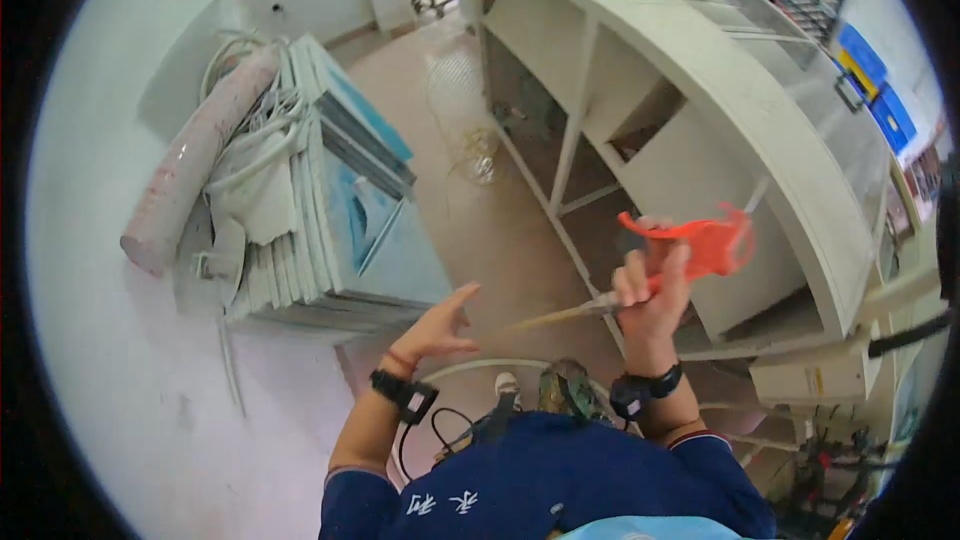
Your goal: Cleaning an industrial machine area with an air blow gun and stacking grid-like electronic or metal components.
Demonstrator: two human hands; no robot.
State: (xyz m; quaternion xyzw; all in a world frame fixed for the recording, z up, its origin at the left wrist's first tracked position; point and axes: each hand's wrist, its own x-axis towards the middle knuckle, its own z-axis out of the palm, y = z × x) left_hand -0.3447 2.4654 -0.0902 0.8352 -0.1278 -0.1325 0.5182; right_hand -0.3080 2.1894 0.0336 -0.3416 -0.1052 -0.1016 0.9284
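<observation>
- So where's the red trigger gun (pixel 708 243)?
- Right hand (pixel 652 305) has its fingers wrapped round it, thin nozzle (pixel 560 316) sticking out towards the left hand (pixel 437 330), whose fingers are spread apart.

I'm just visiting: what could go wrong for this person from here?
The long, thin, yellowish tip of the orange-red, plastic-looking tool in the right grip points toward the open left grip, so it might poke it. The thin black cable looping below the left wrist could snag. The shiny, crumpled, clear material on the brown floor might be slippery underfoot.
</observation>
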